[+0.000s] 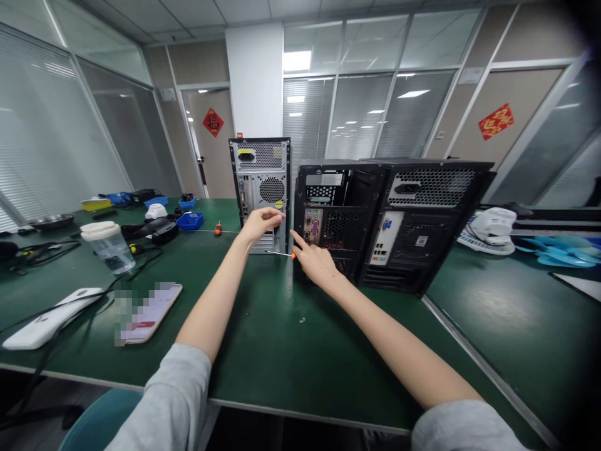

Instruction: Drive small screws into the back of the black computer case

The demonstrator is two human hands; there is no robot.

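My left hand is raised in front of the computer case at the back, near its right edge. Its thumb and fingertips are pinched together; anything between them is too small to make out. To its right, my right hand holds a screwdriver with an orange handle, mostly hidden by the fingers. The thin metal shaft points left, across the bottom of that case. My right index finger reaches up beside the black case, which has an open bay at its top.
Another black computer case stands at the right. Small screws lie on the green table. At the left are a phone, a cup, a white power strip, cables, blue bins and a small red-orange object.
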